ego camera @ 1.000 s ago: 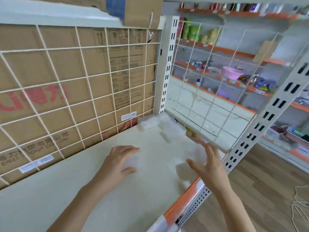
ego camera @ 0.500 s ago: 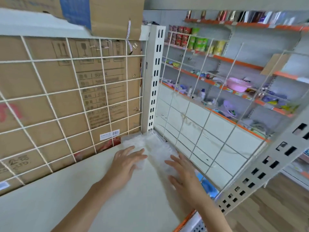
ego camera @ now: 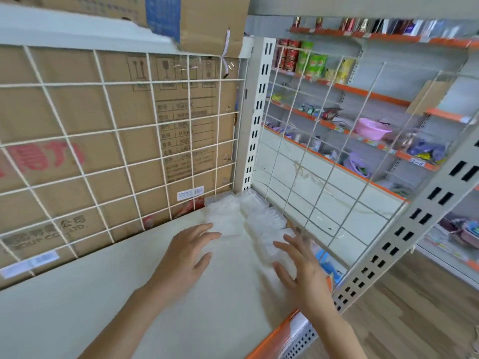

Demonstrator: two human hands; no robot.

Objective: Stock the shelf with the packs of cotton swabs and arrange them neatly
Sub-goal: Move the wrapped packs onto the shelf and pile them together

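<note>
Several clear packs of cotton swabs (ego camera: 248, 211) lie in two rows in the back right corner of the cream shelf (ego camera: 103, 294). My left hand (ego camera: 186, 255) lies flat on the shelf, its straight fingertips touching the near edge of the left row. My right hand (ego camera: 303, 268) has spread fingers pressing on the nearest pack (ego camera: 274, 244) of the right row, beside the wire side panel.
A white wire grid (ego camera: 116, 130) backs the shelf, with cardboard boxes (ego camera: 77, 112) behind it. A wire side panel (ego camera: 324, 151) and a slotted upright (ego camera: 259, 112) close the right side. The orange front edge (ego camera: 282, 332) is near. Other stocked shelves (ego camera: 375, 99) stand beyond.
Both hands slid forward toward the corner and pushed the packs back against the grid. My view has moved closer to the corner.
</note>
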